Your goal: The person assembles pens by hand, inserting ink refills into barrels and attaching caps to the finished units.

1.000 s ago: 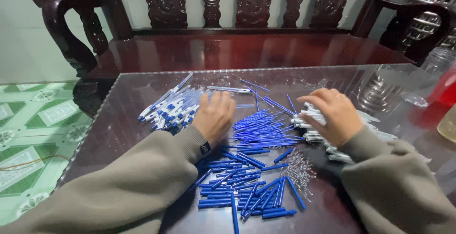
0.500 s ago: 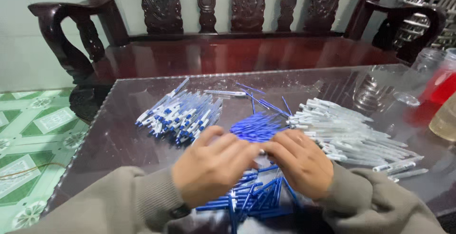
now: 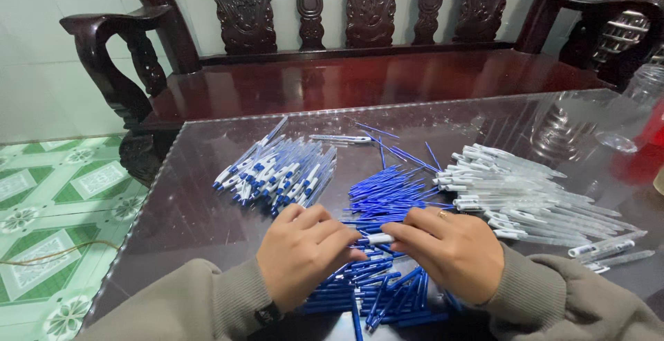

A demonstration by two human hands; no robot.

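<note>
Pen pinched between both hands, many finished pens piled left, more clear barrels and blue refills waiting.

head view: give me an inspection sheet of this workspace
surface: glass-topped table, dark and glossy
job's things: pen held between both hands; assembled pens far left; blue refills in the middle; clear barrels on the right
clutter: glass jar far right
grippers: left hand and right hand, fingers pinching the pen
cables: thin cord on the tiled floor
surroundings: carved wooden bench behind
</note>
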